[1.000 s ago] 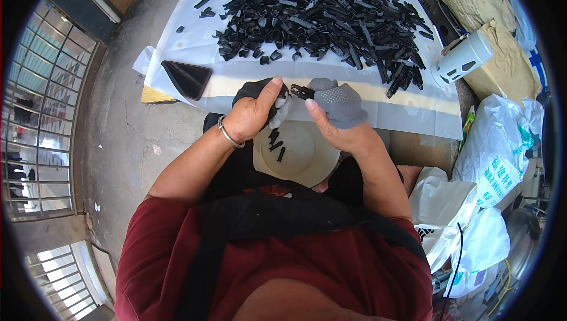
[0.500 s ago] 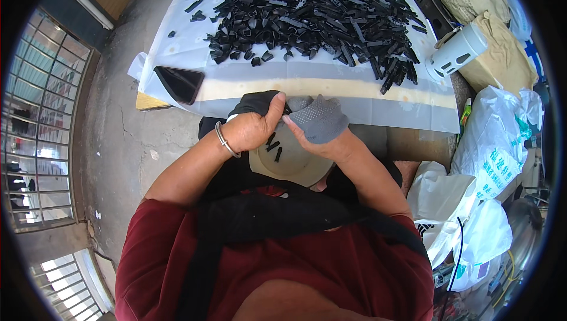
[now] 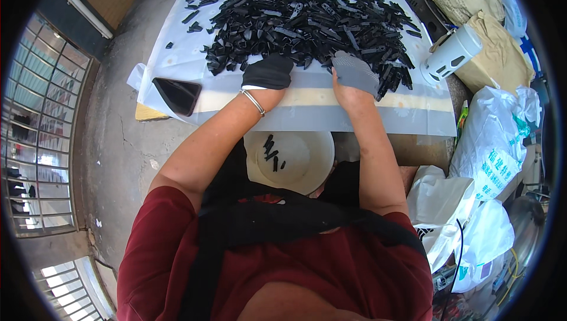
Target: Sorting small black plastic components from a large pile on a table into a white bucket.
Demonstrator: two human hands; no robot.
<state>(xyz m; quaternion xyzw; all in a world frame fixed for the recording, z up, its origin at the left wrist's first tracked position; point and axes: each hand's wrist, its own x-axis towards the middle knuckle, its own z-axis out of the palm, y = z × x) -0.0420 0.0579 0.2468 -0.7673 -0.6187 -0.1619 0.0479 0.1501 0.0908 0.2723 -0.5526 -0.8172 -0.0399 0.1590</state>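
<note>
Noting left hand (image 3: 267, 77) and right hand (image 3: 355, 80) moved from over the tub (image 3: 307, 158) to the black pieces (image 3: 307, 20), we judge work shifted there; whether they spread or pinch, we cannot tell.

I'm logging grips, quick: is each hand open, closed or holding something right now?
Left hand: at the near edge of the black pieces; grip hidden, cannot tell.
Right hand: also at that edge; open, closed or holding, cannot tell.
</note>
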